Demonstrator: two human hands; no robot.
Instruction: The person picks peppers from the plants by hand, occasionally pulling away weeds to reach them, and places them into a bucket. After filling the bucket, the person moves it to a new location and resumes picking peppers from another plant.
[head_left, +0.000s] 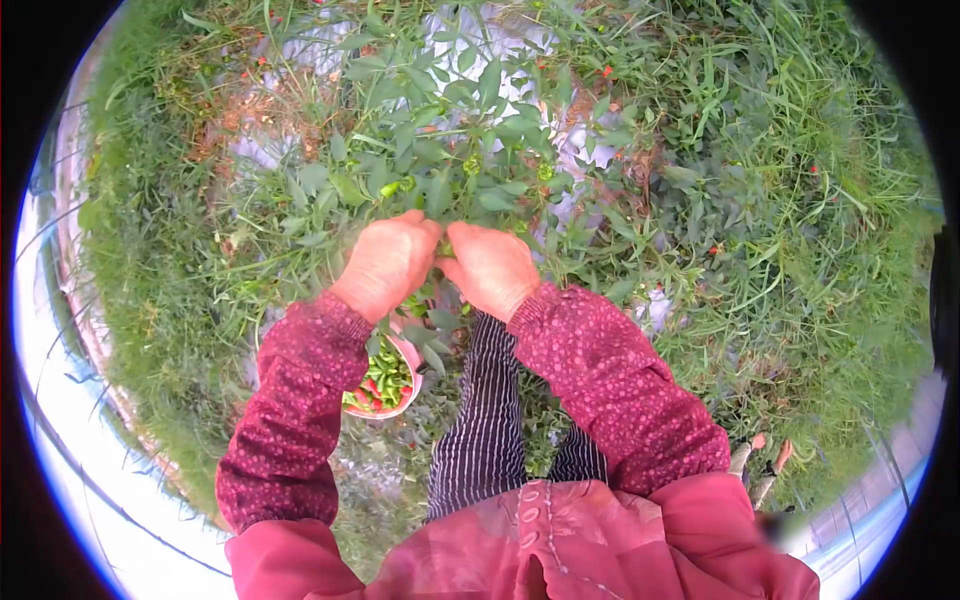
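Head view: left hand touches right hand, leaves crowding.

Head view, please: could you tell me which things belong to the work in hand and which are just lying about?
In hand: left hand, right hand, leafy green pepper plant, round pink bowl of green and red peppers.
Lying about: long green grass, pale plastic ground sheet.
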